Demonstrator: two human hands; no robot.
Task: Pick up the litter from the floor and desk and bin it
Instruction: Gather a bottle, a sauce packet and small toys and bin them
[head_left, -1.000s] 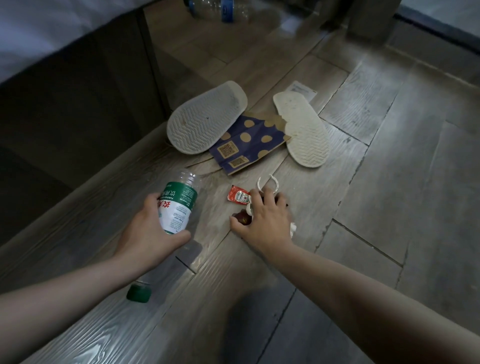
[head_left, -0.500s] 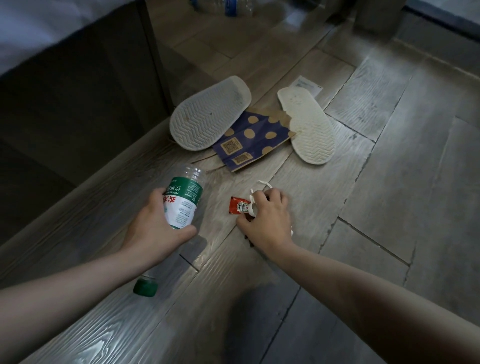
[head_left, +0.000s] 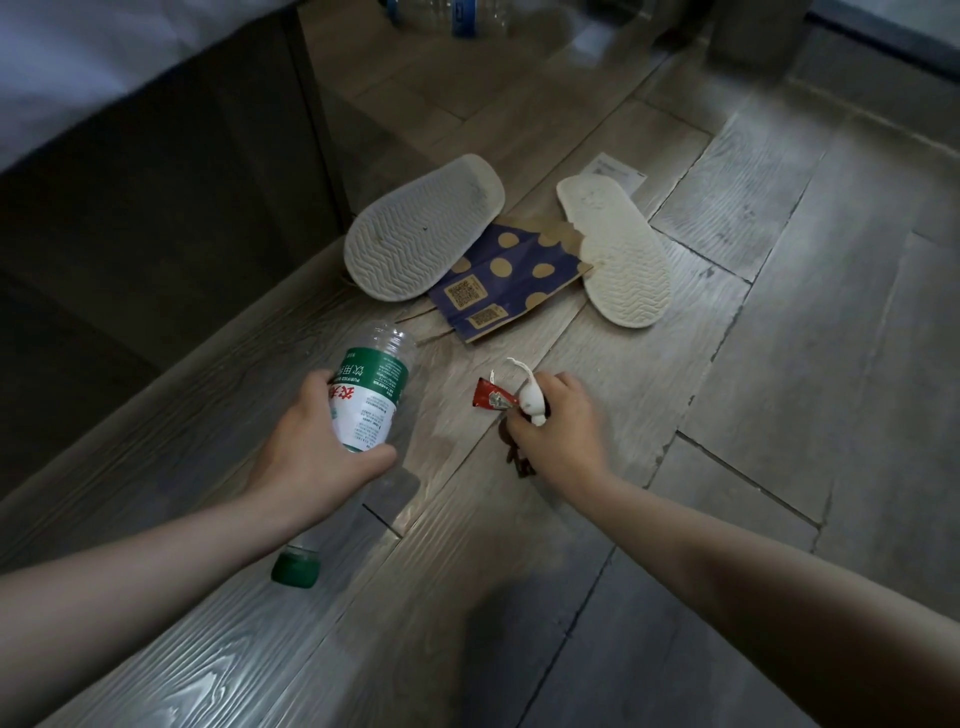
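Fingers (head_left: 563, 387) over grey wood-plank floor (head_left: 779, 426)

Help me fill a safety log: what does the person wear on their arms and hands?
Nothing visible. The left hand and right hand are ungloved, both forearms are bare to the frame edge with no sleeve in view, and neither wrist carries a watch or band.

bottle (head_left: 371, 400): clear, green/white label with red characters, green cap (head_left: 295, 568). sachet (head_left: 491, 400): red. paper bag (head_left: 511, 275): navy with tan polka dots, two tan QR labels. slippers (head_left: 423, 228): off-white, zigzag tread soles. floor (head_left: 779, 415): grey wood-grain planks. wad (head_left: 533, 400) in right hand (head_left: 561, 431): white.
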